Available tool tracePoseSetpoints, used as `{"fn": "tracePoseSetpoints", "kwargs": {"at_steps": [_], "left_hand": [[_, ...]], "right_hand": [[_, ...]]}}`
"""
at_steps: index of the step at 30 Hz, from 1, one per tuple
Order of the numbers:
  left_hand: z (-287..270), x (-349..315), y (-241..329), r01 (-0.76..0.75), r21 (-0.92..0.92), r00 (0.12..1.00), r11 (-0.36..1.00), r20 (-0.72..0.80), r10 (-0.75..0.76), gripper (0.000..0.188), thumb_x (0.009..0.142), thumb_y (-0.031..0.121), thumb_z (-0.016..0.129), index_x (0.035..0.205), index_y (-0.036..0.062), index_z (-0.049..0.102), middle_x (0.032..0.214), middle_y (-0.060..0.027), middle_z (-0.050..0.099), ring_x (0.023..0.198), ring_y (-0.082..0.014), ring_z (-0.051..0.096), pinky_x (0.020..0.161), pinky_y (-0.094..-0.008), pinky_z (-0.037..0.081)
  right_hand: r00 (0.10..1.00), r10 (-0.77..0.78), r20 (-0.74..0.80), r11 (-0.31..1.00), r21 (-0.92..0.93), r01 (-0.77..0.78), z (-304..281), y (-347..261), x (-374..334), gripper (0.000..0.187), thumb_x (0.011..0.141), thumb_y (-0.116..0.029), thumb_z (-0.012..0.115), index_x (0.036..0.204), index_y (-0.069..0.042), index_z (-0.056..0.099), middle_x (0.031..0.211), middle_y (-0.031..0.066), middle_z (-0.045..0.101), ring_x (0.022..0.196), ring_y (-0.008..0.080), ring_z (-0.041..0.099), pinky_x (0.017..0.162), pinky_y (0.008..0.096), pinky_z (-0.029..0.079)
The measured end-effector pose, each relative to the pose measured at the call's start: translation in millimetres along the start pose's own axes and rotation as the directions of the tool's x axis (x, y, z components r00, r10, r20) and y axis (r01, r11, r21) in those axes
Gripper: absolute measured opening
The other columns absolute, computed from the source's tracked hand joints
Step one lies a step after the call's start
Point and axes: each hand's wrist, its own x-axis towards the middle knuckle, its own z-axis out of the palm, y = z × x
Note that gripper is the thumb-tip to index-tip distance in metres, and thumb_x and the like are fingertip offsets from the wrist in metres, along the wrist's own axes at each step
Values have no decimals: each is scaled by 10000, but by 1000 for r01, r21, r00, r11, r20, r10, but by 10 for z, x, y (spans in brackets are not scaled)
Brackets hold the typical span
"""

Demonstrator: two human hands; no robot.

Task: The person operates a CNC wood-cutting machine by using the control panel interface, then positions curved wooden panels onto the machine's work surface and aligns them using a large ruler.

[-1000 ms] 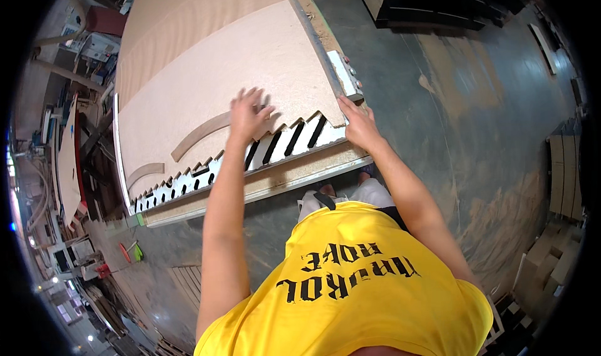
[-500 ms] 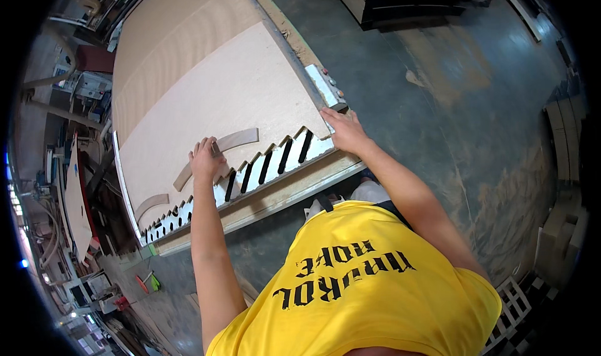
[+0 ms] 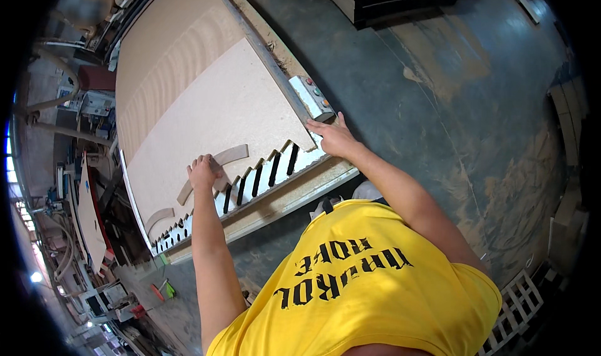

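A wide pale board (image 3: 206,108) lies on a large flat machine bed whose near edge has slanted black slots. On the board, close to that edge, rests a curved wooden strip (image 3: 233,155). My left hand (image 3: 203,172) is curled down over the strip's middle, its fingertips bent and pressed together. A short wooden block (image 3: 221,182) shows just beside the palm; whether the hand touches it I cannot tell. At the right corner of the bed my right hand (image 3: 338,139) lies with fingers stretched out, holding nothing, just below a control box (image 3: 311,98) with coloured buttons.
A second curved wooden piece (image 3: 159,217) lies at the board's left corner. Dusty floor (image 3: 426,143) stretches to the right. Dark stacked panels (image 3: 400,2) stand at the far right, a pale slatted frame (image 3: 513,312) at lower right. Machinery and hoses crowd the left.
The whole view has shifted slightly, with the bed sitting a little lower on its left side. Both hands keep about the same places on the strip and the corner.
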Motion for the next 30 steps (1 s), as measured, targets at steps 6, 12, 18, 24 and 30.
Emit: {"fn": "tracePoseSetpoints", "kwargs": {"at_steps": [6, 12, 18, 24, 30], "left_hand": [[-12, -16, 73, -3, 42, 999, 999, -35, 5, 751, 655, 233, 917, 1337, 221, 600, 1328, 1, 623, 1304, -235, 545, 1107, -520, 390], [17, -12, 40, 15, 31, 999, 999, -42, -14, 722, 650, 252, 922, 1297, 217, 604, 1324, -4, 614, 1281, -242, 563, 1125, -539, 381], [-11, 28, 74, 27, 28, 999, 999, -30, -26, 733, 640, 253, 928, 1297, 206, 606, 1299, -3, 629, 1275, -233, 566, 1088, -531, 404], [60, 60, 1, -1, 29, 999, 1000, -51, 3, 752, 618, 254, 932, 1292, 192, 606, 1297, 2, 645, 1257, -238, 578, 1097, -526, 393], [-8, 102, 70, 16, 50, 997, 999, 74, -20, 595, 680, 254, 893, 1210, 150, 644, 1268, -60, 684, 1277, -251, 581, 1158, -527, 351]], "right_hand": [[996, 26, 89, 996, -85, -18, -151, -29, 35, 669, 825, -15, 537, 1467, -201, 562, 1587, -78, 451, 1237, 251, 621, 1180, 751, 27], [995, 25, 99, 975, -221, -2, -179, -82, 73, 637, 868, -74, 563, 1492, -201, 533, 1590, -89, 445, 1136, 315, 648, 1196, 722, 51], [992, -6, 130, 956, -291, 43, -205, -92, 82, 627, 873, -113, 568, 1495, -167, 515, 1587, -32, 459, 1171, 334, 643, 1166, 767, 48], [995, -33, 96, 935, -349, 65, -136, -89, 66, 614, 892, -166, 590, 1499, -135, 499, 1591, -23, 452, 1137, 335, 659, 1157, 775, 83], [996, -59, 71, 916, -393, 83, -69, -66, 79, 602, 901, -186, 597, 1491, -123, 498, 1577, -15, 470, 1085, 296, 686, 1127, 777, 154]]}}
